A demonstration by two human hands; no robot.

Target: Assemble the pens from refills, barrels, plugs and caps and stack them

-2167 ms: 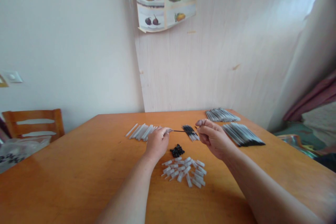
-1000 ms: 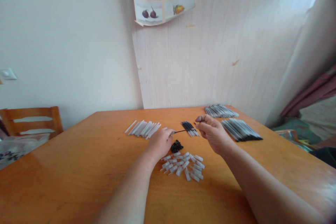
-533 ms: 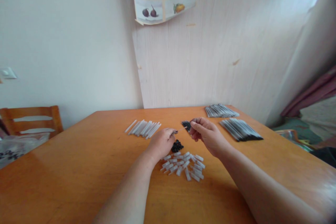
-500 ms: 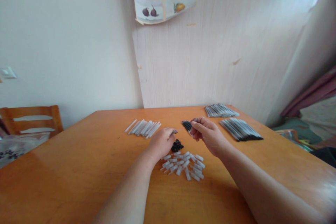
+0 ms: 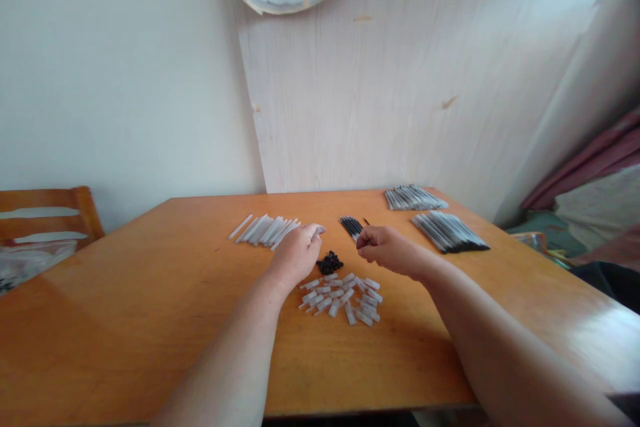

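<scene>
My left hand (image 5: 299,252) is closed, thumb against fingers, just right of a row of whitish translucent tubes (image 5: 260,230). Whatever it may hold is hidden. My right hand (image 5: 379,245) is closed in a pinch beside a small row of thin black sticks (image 5: 351,225). The dark tip of a thin black stick (image 5: 367,221) shows just above its knuckles and seems to be in its grip. Between the hands lies a heap of small black parts (image 5: 331,263). Nearer to me are scattered short translucent caps or sleeves (image 5: 344,295).
Two bundles of long translucent, black-ended sticks lie at the right, one nearer (image 5: 447,232) and one farther back (image 5: 414,197). The wooden table (image 5: 150,320) meets the wall at the back. A wooden chair (image 5: 83,213) with a plastic bag stands at the left.
The view has tilted down a little. My right hand has turned palm down and its fingers have closed; a dark stick tip now shows above it. My left hand stays near the tubes.
</scene>
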